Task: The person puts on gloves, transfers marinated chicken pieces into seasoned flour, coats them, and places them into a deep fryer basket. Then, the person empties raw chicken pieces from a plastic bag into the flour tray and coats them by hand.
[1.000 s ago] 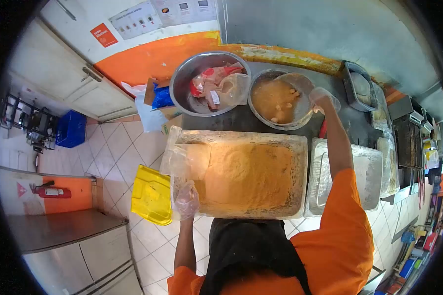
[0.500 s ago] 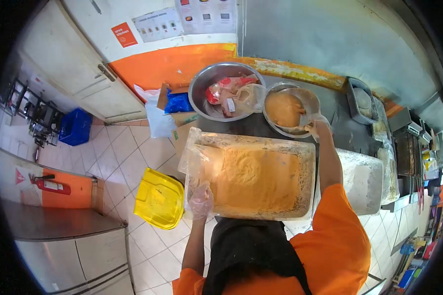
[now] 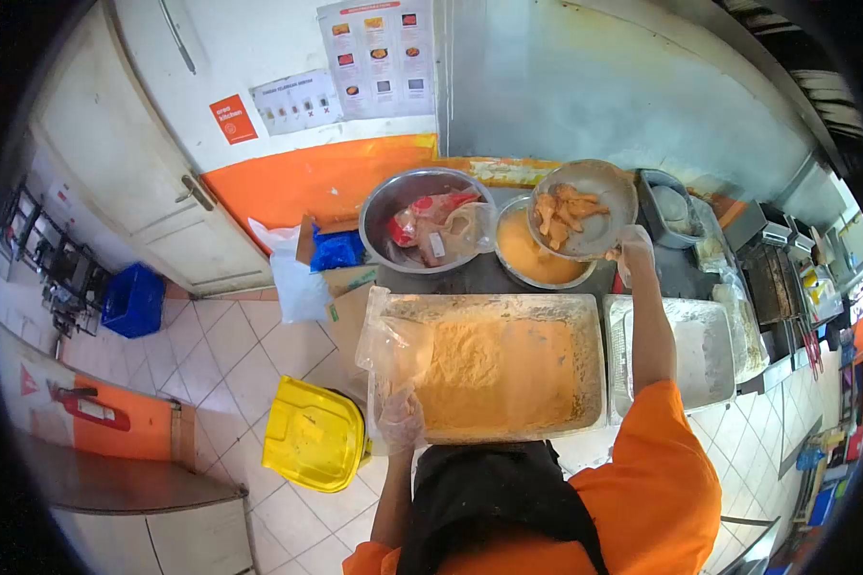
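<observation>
My right hand [image 3: 633, 254], in a clear glove, grips the edge or handle of a round metal strainer [image 3: 616, 206]. Several coated chicken pieces [image 3: 566, 211] lie in it. Beneath, partly covered by the strainer, stands a metal bowl of orange-brown liquid [image 3: 527, 251]. My left hand [image 3: 401, 419], also gloved, is closed at the left rim of a large tub [image 3: 596, 374]. Orange breading flour [image 3: 508, 379] fills that tub, heaped toward the left. A clear plastic bag [image 3: 400, 350] hangs over its left side, just above my left hand.
A big metal bowl [image 3: 374, 235] with bagged meat stands at the back left. Right of the flour tub is a pale tub [image 3: 671, 359] with white powder. A grey container [image 3: 666, 206] sits behind it. On the floor at left is a yellow bin [image 3: 314, 436].
My right hand has raised the strainer out of the liquid, and the chicken pieces now show in it. My left hand stays at the tub's left rim. The view has tilted up.
</observation>
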`<state>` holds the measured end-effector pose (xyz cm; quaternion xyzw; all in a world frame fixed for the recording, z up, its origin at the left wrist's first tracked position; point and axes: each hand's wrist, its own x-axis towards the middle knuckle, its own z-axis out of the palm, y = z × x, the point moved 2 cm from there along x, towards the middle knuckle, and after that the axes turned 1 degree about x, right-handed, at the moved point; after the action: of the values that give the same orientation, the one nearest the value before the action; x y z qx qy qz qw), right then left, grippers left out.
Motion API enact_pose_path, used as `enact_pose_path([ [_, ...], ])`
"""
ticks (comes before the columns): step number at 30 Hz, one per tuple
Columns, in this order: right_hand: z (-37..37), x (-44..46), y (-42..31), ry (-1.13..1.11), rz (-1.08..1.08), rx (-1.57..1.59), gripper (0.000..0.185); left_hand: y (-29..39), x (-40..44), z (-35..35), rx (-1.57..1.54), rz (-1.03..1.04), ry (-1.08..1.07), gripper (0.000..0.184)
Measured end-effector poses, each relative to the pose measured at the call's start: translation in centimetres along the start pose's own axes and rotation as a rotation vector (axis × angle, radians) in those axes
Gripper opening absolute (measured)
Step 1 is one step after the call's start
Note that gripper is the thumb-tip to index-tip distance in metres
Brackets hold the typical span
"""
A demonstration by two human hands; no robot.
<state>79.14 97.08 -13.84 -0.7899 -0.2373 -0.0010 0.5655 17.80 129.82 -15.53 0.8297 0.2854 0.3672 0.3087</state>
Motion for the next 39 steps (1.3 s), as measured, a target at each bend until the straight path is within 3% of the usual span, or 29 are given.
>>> enact_pose_path([
  [2,1.8,-1.9,0.5,-0.115,0.05,0.087,0.013,0.8,0.7,-0.6,0.157,0.106,-0.02,0.014],
  [4,4.3,-4.0,3.1,-0.253,0.123,0.142,0.012,-0.6,-0.3,0.4,-0.05,-0.011,-0.026,0.013],
  [6,6.3,-4.7,1.0,-0.138,0.418,0.332,0.01,-4.0,-2.0,2.1,-0.109,-0.123,-0.084,0.014],
  [7,7.7,-4.4,-3.7,0.048,0.669,0.494,0.009,-5.2,-2.5,2.7,-0.099,-0.179,-0.123,0.014],
  [8,8.8,-5.3,-8.2,0.241,0.921,0.661,0.011,-4.3,-2.3,2.0,-0.015,-0.078,-0.129,0.014],
  [10,10.0,-8.7,-15.2,0.299,0.766,0.711,0.017,-0.8,-0.6,0.0,0.155,0.133,-0.121,0.014],
  [12,10.7,-10.5,-19.5,0.348,0.599,0.756,0.029,-0.3,0.3,0.0,0.175,0.187,-0.033,0.012],
  [15,9.3,-7.6,-16.9,0.101,0.23,-0.402,0.018,0.1,-0.7,0.1,0.159,0.122,-0.068,0.011],
  [17,9.7,-8.5,-16.9,0.12,0.287,-0.348,0.021,-1.1,-0.7,0.4,0.156,0.063,-0.153,0.012],
  [18,9.7,-9.0,-17.3,0.245,0.462,0.085,0.024,-3.4,-1.7,1.7,-0.067,0.057,-0.033,0.012],
  [19,9.8,-8.7,-18.3,0.365,0.61,0.524,0.027,-3.1,-1.6,1.4,0.016,0.143,0.017,0.012],
  [21,10.5,-10.0,-17.1,0.53,0.666,0.416,0.025,-2.4,-1.0,1.5,0.18,0.307,0.131,0.013],
  [25,10.2,-6.2,-8.2,0.437,0.623,0.529,0.021,-4.3,-2.0,2.6,0.068,0.18,0.03,0.012],
  [27,8.8,-4.2,-4.8,0.375,0.533,0.605,0.02,-1.7,-1.3,0.6,0.094,0.164,-0.004,0.012],
  [29,7.0,-2.3,-3.4,0.294,0.362,0.611,0.021,-3.3,-1.6,2.4,0.008,0.219,0.126,0.012],
  [30,6.3,-3.7,-7.6,0.22,0.173,0.564,0.023,-4.0,-2.5,2.8,-0.031,0.24,0.181,0.012],
  [33,3.1,-1.5,-13.0,0.327,0.127,0.507,0.024,-1.7,-1.3,0.7,0.035,0.262,0.056,0.015],
  [36,-0.4,0.3,-20.5,0.336,-0.051,0.506,0.032,-2.6,-1.8,1.2,0.345,0.468,0.122,0.017],
  [38,-4.6,2.9,-21.1,0.337,-0.027,0.087,0.033,-1.5,-1.0,0.6,0.194,0.414,0.12,0.019],
  [39,-4.0,-0.2,-27.1,0.171,-0.114,0.363,0.03,-1.1,-0.9,0.4,0.119,0.384,0.117,0.019],
])
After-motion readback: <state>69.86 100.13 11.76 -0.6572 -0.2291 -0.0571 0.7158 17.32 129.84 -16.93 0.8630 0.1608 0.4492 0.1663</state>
